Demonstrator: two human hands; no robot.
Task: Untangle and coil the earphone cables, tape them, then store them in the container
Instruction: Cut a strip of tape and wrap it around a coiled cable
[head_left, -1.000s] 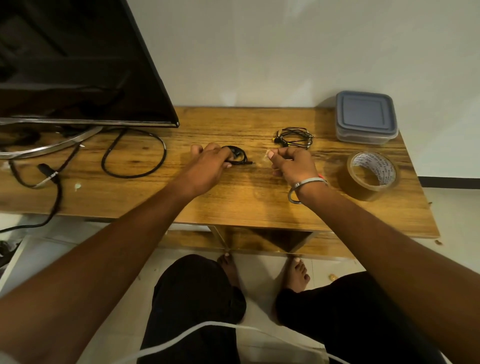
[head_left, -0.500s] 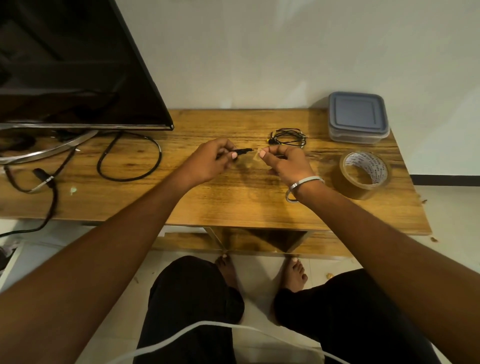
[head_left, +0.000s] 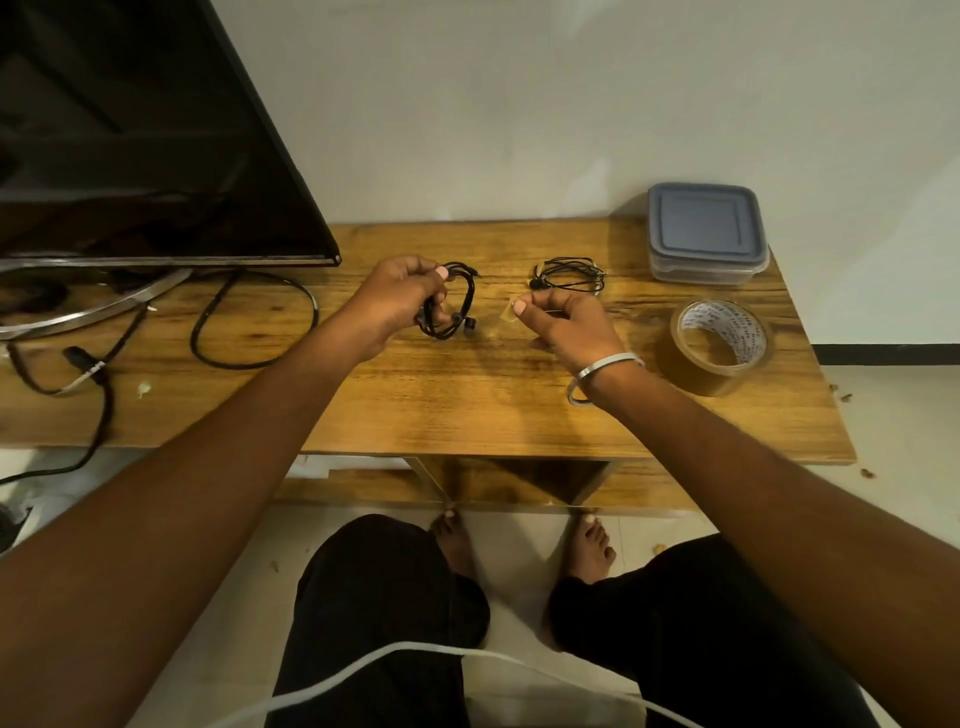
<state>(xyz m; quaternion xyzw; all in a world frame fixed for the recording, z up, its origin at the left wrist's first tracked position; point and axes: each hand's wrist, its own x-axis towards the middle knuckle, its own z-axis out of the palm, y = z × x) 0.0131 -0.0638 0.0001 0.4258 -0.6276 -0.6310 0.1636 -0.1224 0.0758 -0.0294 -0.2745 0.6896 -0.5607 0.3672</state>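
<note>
The left hand (head_left: 395, 301) was raised over the long wooden table (head_left: 467, 405), its fingers curled round a coiled black earphone cable (head_left: 451, 304); the thumb lay over the top of the coil and the other fingers closed on its left side, so that the loop stood out to the right of the knuckles with two small earbuds hanging at its lower edge. Just beside it, the right hand (head_left: 569, 325), with a silver metal bangle (head_left: 602, 371) on the wrist, pinched a small piece of clear brownish tape (head_left: 508, 314) between thumb and forefinger, the strip sticking out to the left of the fingertips toward the held coil but apart from it; the remaining fingers were folded into the palm. A second loosely coiled black earphone cable (head_left: 569, 274) lay flat on the table just beyond the right hand, touched by neither hand. Farther right stood a square clear plastic container with a grey-blue lid (head_left: 706, 234), the lid on, near the wall, and in front of it a roll of brown packing tape (head_left: 719, 345). At the left end of the table sat a black flat-screen television (head_left: 140, 135) on a curved metal stand (head_left: 88, 306), with a thick black power cable (head_left: 249, 322) looped beneath it
</note>
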